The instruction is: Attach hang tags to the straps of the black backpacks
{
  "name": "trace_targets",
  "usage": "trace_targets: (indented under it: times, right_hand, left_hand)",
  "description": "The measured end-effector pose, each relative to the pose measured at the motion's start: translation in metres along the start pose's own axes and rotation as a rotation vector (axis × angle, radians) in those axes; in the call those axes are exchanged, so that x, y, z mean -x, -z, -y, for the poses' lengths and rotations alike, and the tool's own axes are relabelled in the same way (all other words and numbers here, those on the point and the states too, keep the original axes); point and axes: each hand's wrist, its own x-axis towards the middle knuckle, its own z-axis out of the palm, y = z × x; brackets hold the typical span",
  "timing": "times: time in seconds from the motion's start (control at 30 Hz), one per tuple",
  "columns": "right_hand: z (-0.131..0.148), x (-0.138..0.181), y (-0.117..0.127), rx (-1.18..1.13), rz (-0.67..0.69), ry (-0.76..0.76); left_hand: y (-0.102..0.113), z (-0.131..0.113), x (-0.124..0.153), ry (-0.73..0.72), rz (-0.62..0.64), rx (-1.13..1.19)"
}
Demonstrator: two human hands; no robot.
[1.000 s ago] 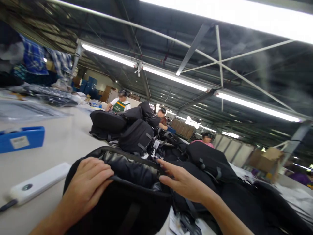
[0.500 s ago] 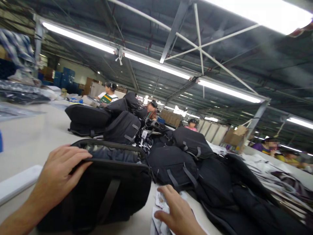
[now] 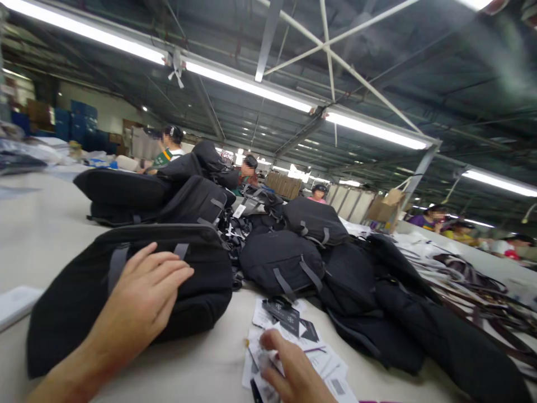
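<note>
A black bag (image 3: 201, 263) with grey straps lies on the table in front of me, its mouth out of sight. My left hand (image 3: 145, 294) rests flat on its upper side, fingers stretched out. To the right of the bag is a loose pile of paper hang tags (image 3: 325, 358), mostly white with a few black ones. Over the left part of this pile is my right hand (image 3: 291, 364), its fingers bent and apart, slightly blurred. Nothing I can make out is held in it.
Several black backpacks (image 3: 281, 260) are heaped behind the tags and to the right. A white flat object (image 3: 17, 305) lies at the left table edge. Straps and white material (image 3: 461, 280) cover the far right. Co-workers, one in a green apron (image 3: 163, 158), sit beyond the heap.
The bag was upright with its lined mouth showing and my left hand on its rim; now it lies over with that hand flat on top. My right hand remains by the tags. The view has shifted.
</note>
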Motion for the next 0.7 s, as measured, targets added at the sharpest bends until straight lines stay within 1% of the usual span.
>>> trace_targets:
  times: [0.07, 0.1, 0.17, 0.2, 0.23, 0.27, 0.33, 0.37, 0.4, 0.47, 0.53, 0.6, 0.7]
  right_hand:
    - [0.008, -0.005, -0.005, 0.022, -0.012, -0.035]
    - [0.011, -0.007, -0.008, 0.050, -0.007, -0.020]
    - [0.012, -0.011, -0.009, 0.086, 0.001, 0.071]
    - [0.009, -0.013, -0.007, 0.078, -0.021, 0.115]
    - [0.004, -0.016, -0.003, 0.059, -0.068, 0.139]
    - [-0.003, -0.019, 0.004, 0.044, -0.137, 0.133]
    - [-0.020, -0.026, 0.020, 0.071, -0.263, 0.053]
    - [-0.028, -0.031, 0.029, 0.107, -0.291, 0.012]
    - [-0.037, -0.036, 0.037, 0.142, -0.289, -0.013]
    - [-0.050, -0.047, 0.048, 0.183, -0.244, -0.022]
    - [-0.057, -0.056, 0.054, 0.212, -0.186, 0.003]
    - [-0.059, -0.064, 0.056, 0.283, -0.092, 0.062]
    - [-0.059, -0.074, 0.055, 0.365, 0.043, 0.169]
  left_hand:
    - [-0.020, -0.017, -0.001, 0.004, 0.048, 0.150]
    - [-0.030, -0.026, -0.001, 0.020, 0.109, 0.239]
    - [-0.049, -0.043, 0.000, 0.080, 0.307, 0.398]
    - [-0.057, -0.051, 0.001, 0.108, 0.424, 0.453]
    - [-0.065, -0.059, 0.001, 0.128, 0.539, 0.486]
    - [-0.072, -0.066, 0.001, 0.139, 0.643, 0.501]
    - [-0.083, -0.080, -0.001, 0.138, 0.810, 0.501]
    - [-0.088, -0.087, -0.002, 0.138, 0.881, 0.488]
    - [-0.092, -0.094, -0.004, 0.145, 0.941, 0.464]
    - [-0.099, -0.106, -0.011, 0.178, 1.012, 0.379]
    - [-0.102, -0.117, -0.020, 0.224, 1.032, 0.283]
    - [-0.104, -0.124, -0.029, 0.263, 1.010, 0.226]
    - [-0.110, -0.131, -0.035, 0.290, 0.926, 0.246]
